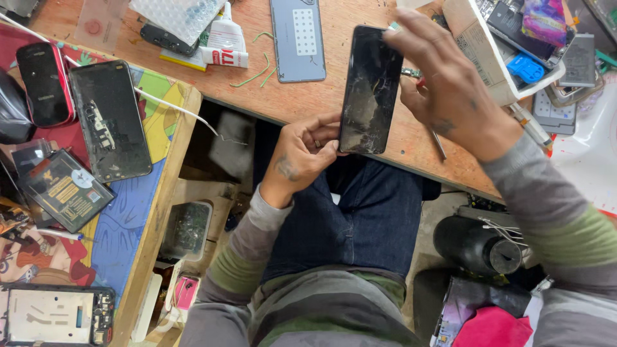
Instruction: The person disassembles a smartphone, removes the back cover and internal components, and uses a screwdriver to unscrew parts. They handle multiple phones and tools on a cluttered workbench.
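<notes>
while the cracked phone (371, 90) stands tilted over the front edge of the wooden bench (360, 112), both hands are clamped on it: the left hand (302, 154) pinches its lower left corner, the right hand (450, 87) grips its upper right edge. just left of it lies a grey back cover (297, 40), with a glue tube (226, 42) beyond. a cardboard box of parts (479, 54) crowds the right side. open room lies below the bench edge, over the lap.
</notes>
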